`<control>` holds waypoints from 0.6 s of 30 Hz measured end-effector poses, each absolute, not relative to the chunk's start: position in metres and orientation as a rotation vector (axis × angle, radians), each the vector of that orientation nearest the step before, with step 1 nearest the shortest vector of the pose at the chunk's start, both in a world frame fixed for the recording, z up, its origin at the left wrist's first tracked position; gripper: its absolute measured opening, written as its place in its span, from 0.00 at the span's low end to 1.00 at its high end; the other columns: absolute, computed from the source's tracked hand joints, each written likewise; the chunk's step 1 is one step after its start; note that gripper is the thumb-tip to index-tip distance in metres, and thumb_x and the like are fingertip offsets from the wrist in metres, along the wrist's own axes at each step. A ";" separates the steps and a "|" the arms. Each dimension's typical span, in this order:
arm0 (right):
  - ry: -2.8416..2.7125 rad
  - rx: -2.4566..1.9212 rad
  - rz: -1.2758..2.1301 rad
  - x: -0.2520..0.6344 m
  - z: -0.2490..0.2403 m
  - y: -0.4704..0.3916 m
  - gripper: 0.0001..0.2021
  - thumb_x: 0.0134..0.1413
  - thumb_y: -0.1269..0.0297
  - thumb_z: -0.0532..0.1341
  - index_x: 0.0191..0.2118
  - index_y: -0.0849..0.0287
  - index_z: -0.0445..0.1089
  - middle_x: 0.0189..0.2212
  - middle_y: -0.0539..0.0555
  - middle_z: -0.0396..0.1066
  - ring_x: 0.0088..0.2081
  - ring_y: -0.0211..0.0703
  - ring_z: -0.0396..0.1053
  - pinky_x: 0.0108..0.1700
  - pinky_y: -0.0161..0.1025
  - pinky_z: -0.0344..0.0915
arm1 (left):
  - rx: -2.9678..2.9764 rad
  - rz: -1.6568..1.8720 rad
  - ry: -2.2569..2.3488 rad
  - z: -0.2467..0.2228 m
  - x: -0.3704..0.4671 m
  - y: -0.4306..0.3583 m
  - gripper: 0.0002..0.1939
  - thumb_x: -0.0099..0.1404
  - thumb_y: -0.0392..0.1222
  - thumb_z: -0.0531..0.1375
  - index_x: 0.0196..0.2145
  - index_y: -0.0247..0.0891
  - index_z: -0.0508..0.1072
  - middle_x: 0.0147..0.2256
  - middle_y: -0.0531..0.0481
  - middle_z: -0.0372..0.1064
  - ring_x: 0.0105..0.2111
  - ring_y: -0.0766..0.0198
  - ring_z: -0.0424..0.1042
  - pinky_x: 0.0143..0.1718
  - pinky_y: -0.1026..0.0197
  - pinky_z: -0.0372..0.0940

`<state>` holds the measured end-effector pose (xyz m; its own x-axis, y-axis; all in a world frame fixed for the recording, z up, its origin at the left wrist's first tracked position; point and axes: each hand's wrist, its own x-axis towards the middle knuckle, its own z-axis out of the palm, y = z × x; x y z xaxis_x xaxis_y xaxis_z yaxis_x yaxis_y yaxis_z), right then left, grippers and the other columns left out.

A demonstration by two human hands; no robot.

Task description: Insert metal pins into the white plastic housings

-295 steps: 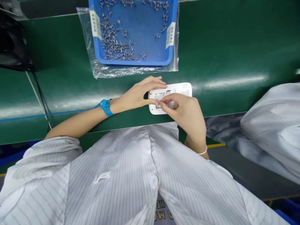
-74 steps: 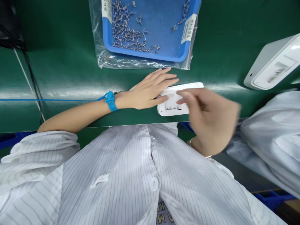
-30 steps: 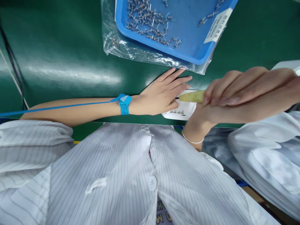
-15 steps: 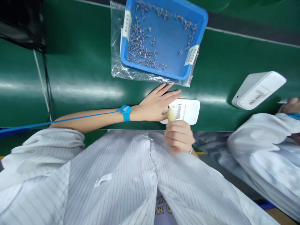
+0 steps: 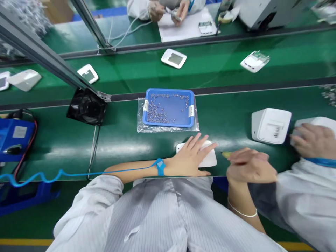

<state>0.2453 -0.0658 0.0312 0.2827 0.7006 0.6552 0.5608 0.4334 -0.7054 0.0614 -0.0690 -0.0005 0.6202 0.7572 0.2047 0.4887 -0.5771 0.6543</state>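
Note:
My left hand (image 5: 190,155) lies with fingers spread over a white plastic housing (image 5: 209,159), covering much of it. The wrist wears a blue strap with a coiled cord (image 5: 61,173). To the right, my right hand (image 5: 249,166) is closed around a slim tool with a yellowish end (image 5: 225,154). That end points left toward the housing, apart from it; the rest is hidden in the fist. Just beyond the left hand, a blue tray (image 5: 181,105) of small metal screws (image 5: 156,113) sits on a clear plastic bag (image 5: 168,129).
A white box-shaped device (image 5: 271,126) stands at the right, beside a co-worker's hand (image 5: 315,140). A black fan (image 5: 88,106) and a metal post (image 5: 56,52) are at the left. White panels (image 5: 174,58) lie on the green strip behind; another person's hands (image 5: 181,12) work beyond.
The view has tilted up and shows more of the bench. My right hand has moved right, off the housing, with the tool. My left hand's fingers have spread over the housing.

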 end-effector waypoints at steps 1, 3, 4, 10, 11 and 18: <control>-1.381 -1.268 0.108 0.244 0.030 -0.063 0.28 0.69 0.52 0.54 0.15 0.55 0.59 0.11 0.47 0.57 0.14 0.38 0.59 0.19 0.38 0.55 | 2.325 0.573 1.024 -0.002 0.066 -0.070 0.54 0.58 0.59 0.67 0.72 0.38 0.45 0.72 0.30 0.39 0.72 0.32 0.38 0.70 0.31 0.46; -1.378 -1.397 0.118 0.245 0.026 -0.065 0.24 0.68 0.60 0.57 0.18 0.57 0.64 0.13 0.47 0.62 0.16 0.36 0.61 0.21 0.37 0.56 | 2.310 0.517 1.069 -0.002 0.063 -0.074 0.55 0.54 0.54 0.69 0.71 0.40 0.48 0.68 0.30 0.48 0.67 0.31 0.52 0.66 0.31 0.54; -1.361 -1.447 0.163 0.246 0.024 -0.069 0.23 0.68 0.62 0.57 0.19 0.57 0.65 0.14 0.47 0.63 0.17 0.36 0.62 0.22 0.36 0.57 | 2.261 0.544 1.082 0.000 0.055 -0.075 0.55 0.51 0.53 0.70 0.70 0.43 0.49 0.65 0.32 0.54 0.64 0.34 0.58 0.64 0.32 0.58; -1.684 -0.866 0.148 0.243 0.007 -0.091 0.19 0.64 0.74 0.56 0.20 0.56 0.58 0.15 0.45 0.59 0.17 0.35 0.59 0.20 0.36 0.54 | 1.781 1.254 1.948 0.033 -0.042 -0.025 0.55 0.62 0.56 0.65 0.71 0.53 0.30 0.71 0.41 0.41 0.71 0.48 0.48 0.68 0.42 0.56; -1.857 -0.779 0.089 0.236 0.004 -0.091 0.20 0.63 0.74 0.56 0.20 0.56 0.58 0.15 0.45 0.58 0.17 0.35 0.57 0.20 0.37 0.52 | 1.735 1.239 2.138 0.039 -0.059 -0.001 0.49 0.66 0.55 0.61 0.71 0.54 0.33 0.72 0.43 0.40 0.73 0.50 0.43 0.70 0.42 0.54; -2.391 -0.802 -0.104 0.186 -0.018 -0.083 0.20 0.67 0.71 0.57 0.21 0.57 0.63 0.16 0.45 0.61 0.20 0.35 0.60 0.25 0.40 0.50 | 1.268 1.037 2.433 0.043 -0.134 0.138 0.33 0.74 0.56 0.53 0.68 0.37 0.49 0.68 0.39 0.52 0.71 0.55 0.46 0.68 0.45 0.54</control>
<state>0.1859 -0.0831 -0.0179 -0.6320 0.5225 0.5724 0.5702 0.8137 -0.1132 -0.1336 0.1380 0.0427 -0.6085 0.7828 0.1303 0.6362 0.3830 0.6698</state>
